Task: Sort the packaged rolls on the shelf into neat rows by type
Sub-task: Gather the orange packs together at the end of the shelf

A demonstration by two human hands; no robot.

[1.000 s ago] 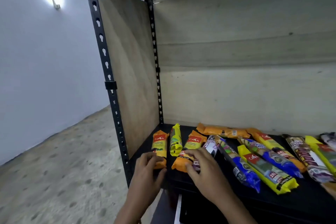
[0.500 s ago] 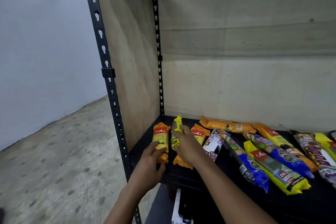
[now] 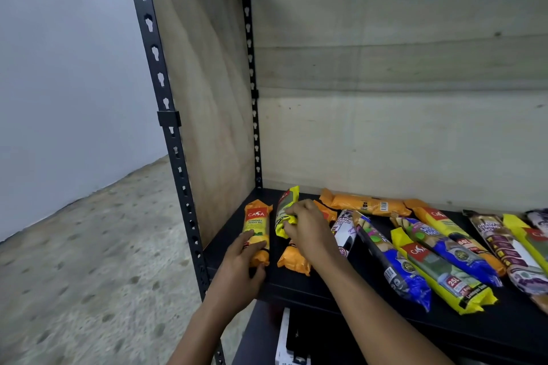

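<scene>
Packaged rolls lie on a black shelf [image 3: 370,305]. My left hand [image 3: 240,270] grips the near end of an orange roll [image 3: 257,227] at the shelf's left end. My right hand [image 3: 308,231] is closed on a yellow-green roll [image 3: 286,204] just right of it, lifted a little. A second orange roll [image 3: 293,259] lies partly under my right hand. Further right lie a white roll [image 3: 345,232], two blue rolls [image 3: 394,264] [image 3: 450,249], a yellow roll [image 3: 439,272], orange rolls [image 3: 367,205] at the back, and brown and yellow rolls at the far right.
A black slotted upright [image 3: 175,157] and a plywood side panel [image 3: 204,98] close the shelf's left side. A pale back wall [image 3: 400,127] stands behind the rolls. A concrete floor [image 3: 89,261] spreads to the left. A lower shelf holds a white item [image 3: 283,341].
My right hand moved from the orange and white rolls to the yellow-green roll and closed on it. My left hand stayed on the leftmost orange roll. The view shifted closer.
</scene>
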